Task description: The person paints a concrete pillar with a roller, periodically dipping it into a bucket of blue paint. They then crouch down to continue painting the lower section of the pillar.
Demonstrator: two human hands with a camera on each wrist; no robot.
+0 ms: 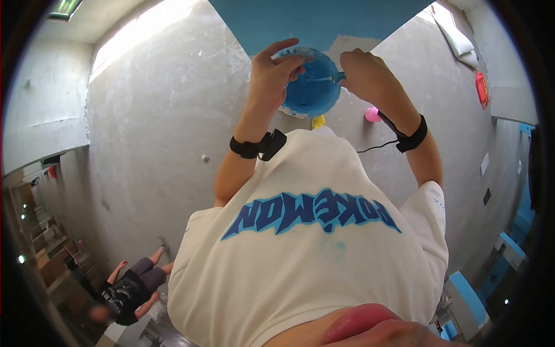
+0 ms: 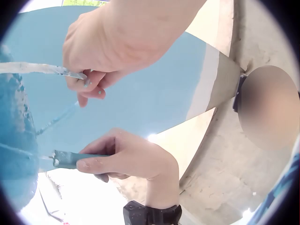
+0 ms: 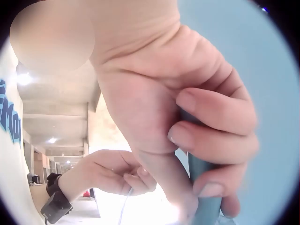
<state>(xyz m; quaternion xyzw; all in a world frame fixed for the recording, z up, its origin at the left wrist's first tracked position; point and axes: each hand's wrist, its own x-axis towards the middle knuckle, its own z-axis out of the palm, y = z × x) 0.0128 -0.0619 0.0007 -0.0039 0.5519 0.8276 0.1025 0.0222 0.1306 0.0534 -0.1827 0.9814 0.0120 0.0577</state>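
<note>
In the head view, a round bucket (image 1: pixel 315 95), its inside coated with blue paint, lies between both hands. My left hand (image 1: pixel 272 75) is at its left side, fingers reaching over the rim. In the left wrist view this hand (image 2: pixel 108 51) pinches the end of a pale, paint-smeared strip (image 2: pixel 37 69), with blue specks on the fingers. My right hand (image 1: pixel 367 72) grips a blue-green handle (image 2: pixel 68 159) at the opposite side. A thin rod (image 2: pixel 23 152) runs from the handle's end toward the bucket. In the right wrist view, curled fingers (image 3: pixel 213 140) wrap that handle.
A large blue-painted surface (image 1: pixel 312 20) spreads beyond the bucket. A pink item (image 1: pixel 372 114) and a yellow one (image 1: pixel 318 121) lie near the grey floor's middle. A red packet (image 1: pixel 482 91) is at far right. Another person (image 1: pixel 130 295) is at lower left.
</note>
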